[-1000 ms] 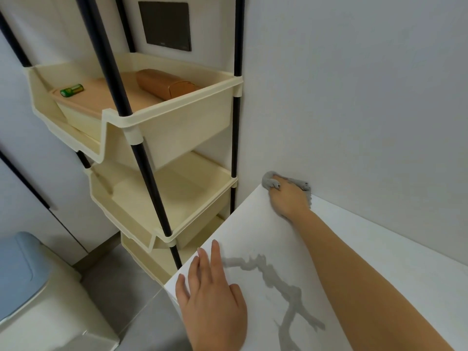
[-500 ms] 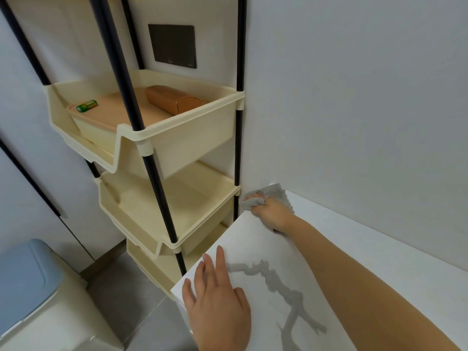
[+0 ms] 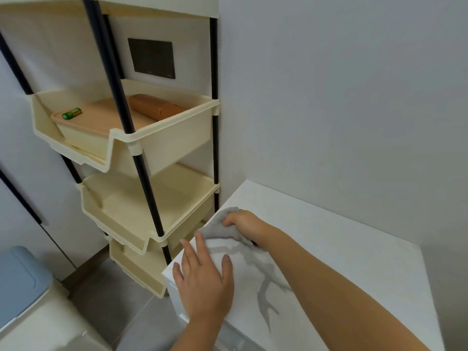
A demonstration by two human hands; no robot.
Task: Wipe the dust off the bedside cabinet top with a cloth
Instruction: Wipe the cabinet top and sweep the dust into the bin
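The white bedside cabinet top [image 3: 342, 249] fills the lower right, with grey vein-like marks near its front. My right hand [image 3: 247, 224] is shut on a grey cloth [image 3: 220, 228] and presses it onto the top along the left edge. My left hand [image 3: 202, 282] lies flat and open on the front left corner, fingers spread, its fingertips almost touching the cloth. The cloth's lower part is hidden under my right hand.
A cream tiered rack [image 3: 141, 153] with black poles stands close to the cabinet's left side; its top bin holds an orange-lidded box [image 3: 101, 122], a brown case and a green battery [image 3: 72, 113]. A blue-lidded bin [image 3: 17, 282] sits at lower left. Grey walls enclose the back and right.
My right hand has dragged the cloth from the far left corner towards me along the left edge, close to my left hand. The left hand stayed on the front corner.
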